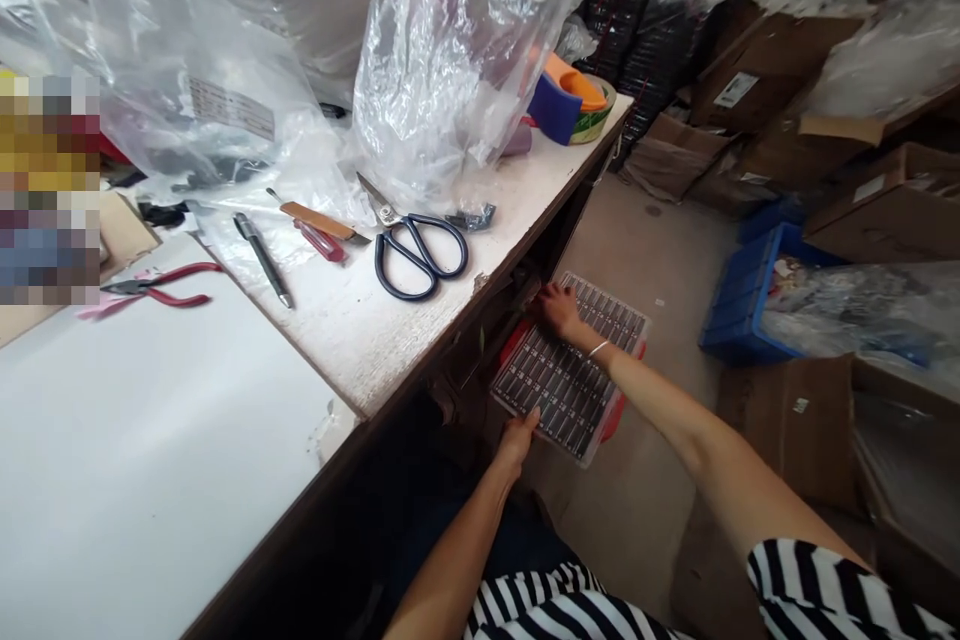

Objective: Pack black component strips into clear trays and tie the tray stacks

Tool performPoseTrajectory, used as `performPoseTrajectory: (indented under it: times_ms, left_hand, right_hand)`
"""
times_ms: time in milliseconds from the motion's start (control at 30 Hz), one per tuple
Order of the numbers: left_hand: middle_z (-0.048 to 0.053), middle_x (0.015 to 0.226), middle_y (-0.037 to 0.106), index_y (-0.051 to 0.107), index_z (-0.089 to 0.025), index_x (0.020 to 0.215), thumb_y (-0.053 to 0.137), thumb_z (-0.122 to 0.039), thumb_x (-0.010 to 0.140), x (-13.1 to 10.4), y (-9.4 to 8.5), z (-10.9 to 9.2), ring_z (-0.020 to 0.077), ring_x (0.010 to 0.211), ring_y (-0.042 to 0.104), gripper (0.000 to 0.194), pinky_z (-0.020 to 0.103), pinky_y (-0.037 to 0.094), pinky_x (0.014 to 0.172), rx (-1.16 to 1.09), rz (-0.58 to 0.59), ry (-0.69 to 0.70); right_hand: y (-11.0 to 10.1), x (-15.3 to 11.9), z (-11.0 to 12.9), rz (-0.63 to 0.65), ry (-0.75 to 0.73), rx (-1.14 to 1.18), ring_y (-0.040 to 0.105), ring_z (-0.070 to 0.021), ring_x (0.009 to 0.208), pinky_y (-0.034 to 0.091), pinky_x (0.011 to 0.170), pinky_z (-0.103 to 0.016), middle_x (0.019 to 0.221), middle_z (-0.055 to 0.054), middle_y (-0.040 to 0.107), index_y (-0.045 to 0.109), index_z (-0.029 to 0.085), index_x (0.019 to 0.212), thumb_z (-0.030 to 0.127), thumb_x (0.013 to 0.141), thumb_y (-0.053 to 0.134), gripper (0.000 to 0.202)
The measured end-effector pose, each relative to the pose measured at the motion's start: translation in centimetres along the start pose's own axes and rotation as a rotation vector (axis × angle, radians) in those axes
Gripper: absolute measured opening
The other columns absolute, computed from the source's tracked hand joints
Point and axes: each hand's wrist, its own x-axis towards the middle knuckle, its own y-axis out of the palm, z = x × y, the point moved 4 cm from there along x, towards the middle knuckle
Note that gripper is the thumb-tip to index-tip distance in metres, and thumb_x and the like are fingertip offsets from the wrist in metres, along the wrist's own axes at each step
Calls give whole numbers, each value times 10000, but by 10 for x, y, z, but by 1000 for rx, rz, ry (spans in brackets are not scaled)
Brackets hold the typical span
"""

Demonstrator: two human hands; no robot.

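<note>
A flat clear case [577, 370] with red edges and rows of dark, labelled compartments is beside the table's edge, below the tabletop. My left hand [519, 438] grips its near edge, thumb on top and the other fingers hidden beneath. Over the case's far left part, near the dark underside of the table, is my right hand [561, 308], its fingers bent and apart, with nothing visible in them.
On the white table [345, 340] lie scissors [420, 255], a pen [262, 260], red-handled pliers [169, 285], a cutter and tape rolls, with plastic bags behind. A blue crate [739, 295] and cardboard boxes [795, 420] stand on the floor at right.
</note>
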Motion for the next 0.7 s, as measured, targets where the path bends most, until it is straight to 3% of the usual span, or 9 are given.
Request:
performPoseTrajectory:
  times_ms: [167,300,400,533,600,700]
  left_hand:
    - [29,549,575,650,-135,723,638,-680,628,2,-3,2,187,608,570,553,304,435,596,45,-9,-30]
    - [-31,461,444,613,-136,679,603,-668,679,3,-4,1,122,457,435,533,257,324,485,86,-11,-82]
    - [-32,485,459,623,-133,765,558,-627,751,2,-3,0,106,428,401,498,241,280,457,109,2,-128]
    - [-21,521,494,608,-123,922,472,-597,823,-1,-1,3,110,405,384,503,242,244,439,145,5,-179]
    - [-14,533,502,592,-116,975,438,-605,834,-3,0,4,114,401,384,532,243,237,437,164,4,-191]
    - [-11,547,499,585,-112,993,417,-598,846,-5,1,4,114,408,393,535,244,245,441,185,-1,-185]
  right_hand:
    - [24,-1,57,38,41,85,476,-263,1014,282,891,-429,1070,-166,600,671,114,959,155,895,323,356]
    - [18,-19,71,-38,105,162,464,-260,1043,302,874,-408,1143,-148,568,615,154,1120,204,918,320,361]
    - [14,-59,61,-194,167,251,460,-243,1064,313,887,-394,1176,-134,536,530,183,1245,230,913,352,380]
    - [27,-135,18,-488,362,320,456,-263,1129,328,914,-438,1227,-162,503,545,165,1218,282,908,357,382]
    - [40,-164,2,-490,390,217,387,-278,1237,292,968,-484,1343,-177,429,500,178,1277,339,922,334,423]
    - [54,-182,-6,-420,345,90,256,-272,1349,214,1041,-512,1458,-170,315,427,192,1352,361,933,313,467]
